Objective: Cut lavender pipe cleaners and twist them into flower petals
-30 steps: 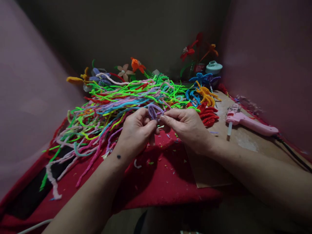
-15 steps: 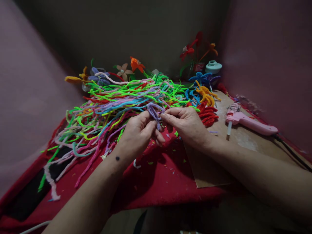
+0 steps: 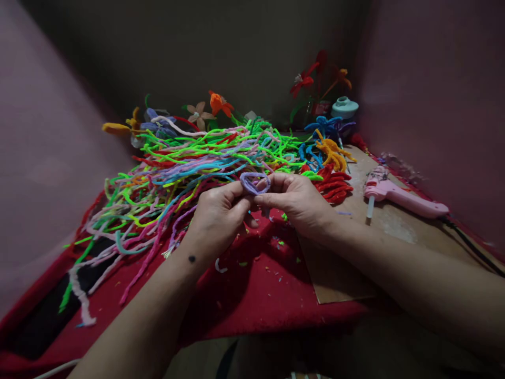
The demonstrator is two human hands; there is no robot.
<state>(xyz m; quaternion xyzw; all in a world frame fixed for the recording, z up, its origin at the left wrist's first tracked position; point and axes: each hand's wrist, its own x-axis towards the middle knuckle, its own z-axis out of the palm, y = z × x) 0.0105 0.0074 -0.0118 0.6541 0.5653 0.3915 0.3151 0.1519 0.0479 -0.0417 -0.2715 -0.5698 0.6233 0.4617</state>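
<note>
A lilac pipe cleaner (image 3: 254,182) bent into a small loop sits between both hands over the red cloth (image 3: 252,284). My left hand (image 3: 219,216) pinches the loop's left side with thumb and fingers. Fingers of my right hand (image 3: 298,200) are closed on its right side. Just behind the hands lies a big heap of pipe cleaners (image 3: 189,163) in green, pink, blue and purple.
A pink glue gun (image 3: 398,196) with its cord lies on brown cardboard (image 3: 379,231) at the right. Red (image 3: 333,187), yellow (image 3: 333,151) and blue (image 3: 325,125) bent petals lie beyond my right hand. Finished flowers (image 3: 216,104) and a pale blue pot (image 3: 344,108) stand at the back wall.
The lilac piece, hanging as a narrow folded strand before, now lies as a wider flat loop between the fingertips. Both hands turned a little and stayed in place.
</note>
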